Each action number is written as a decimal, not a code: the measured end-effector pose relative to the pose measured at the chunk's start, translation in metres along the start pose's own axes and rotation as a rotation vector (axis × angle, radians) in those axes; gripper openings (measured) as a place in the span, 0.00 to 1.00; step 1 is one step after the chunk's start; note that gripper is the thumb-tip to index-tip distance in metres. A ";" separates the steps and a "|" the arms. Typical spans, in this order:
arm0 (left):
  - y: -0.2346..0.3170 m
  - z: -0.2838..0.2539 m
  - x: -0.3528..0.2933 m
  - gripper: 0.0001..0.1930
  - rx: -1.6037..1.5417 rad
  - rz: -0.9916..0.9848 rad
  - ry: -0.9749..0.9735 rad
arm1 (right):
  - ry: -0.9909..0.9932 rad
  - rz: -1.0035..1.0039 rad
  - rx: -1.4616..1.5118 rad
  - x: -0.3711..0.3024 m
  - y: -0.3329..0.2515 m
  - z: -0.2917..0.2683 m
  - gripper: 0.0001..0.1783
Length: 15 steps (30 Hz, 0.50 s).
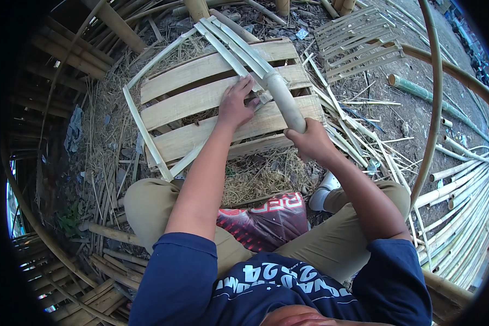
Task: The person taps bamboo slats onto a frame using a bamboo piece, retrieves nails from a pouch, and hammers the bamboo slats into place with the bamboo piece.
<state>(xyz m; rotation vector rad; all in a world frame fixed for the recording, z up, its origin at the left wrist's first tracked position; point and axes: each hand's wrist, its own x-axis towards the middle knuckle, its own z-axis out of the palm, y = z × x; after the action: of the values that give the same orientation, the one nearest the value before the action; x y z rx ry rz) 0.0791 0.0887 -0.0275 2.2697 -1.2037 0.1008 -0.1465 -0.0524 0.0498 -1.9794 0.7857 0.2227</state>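
Note:
A slatted wooden crate (pixel 187 108) lies in front of me as a work surface. Across it rests an angular frame of pale split bamboo strips (pixel 228 53), its joints bent at the far end and the left side. My left hand (pixel 238 103) is closed round the near end of the strips, fingers curled over them; the exact grip is partly hidden. A short, thick bamboo stick (pixel 286 100) is in my right hand (pixel 312 140), fingers wrapped round its lower end. The stick's far end lies against the strips, close to my left fingertips.
Finished-looking slatted bamboo pieces (pixel 356 43) lie at the far right. A green bamboo pole (pixel 440 100) and a big bundle of bamboo poles (pixel 462 217) spread along the right. Loose split strips (pixel 353 125) litter the ground beside the crate. Bamboo structures stand at the left.

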 end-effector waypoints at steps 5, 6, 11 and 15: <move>-0.003 0.004 0.001 0.27 0.034 0.036 0.019 | 0.216 -0.138 -0.110 -0.009 -0.010 -0.011 0.26; -0.004 0.005 0.001 0.27 0.036 0.034 0.021 | 0.281 -0.254 -0.293 -0.007 -0.005 -0.009 0.25; -0.001 0.004 0.001 0.26 0.003 0.034 -0.003 | 0.300 -0.292 -0.369 -0.003 0.016 0.007 0.24; -0.001 0.002 0.001 0.28 -0.050 -0.023 0.009 | 0.348 -0.302 -0.345 -0.006 0.010 0.009 0.25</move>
<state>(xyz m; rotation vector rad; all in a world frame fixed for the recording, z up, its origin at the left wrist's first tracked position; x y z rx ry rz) 0.0796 0.0872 -0.0292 2.2366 -1.1620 0.0713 -0.1560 -0.0456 0.0404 -2.4752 0.6828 -0.1837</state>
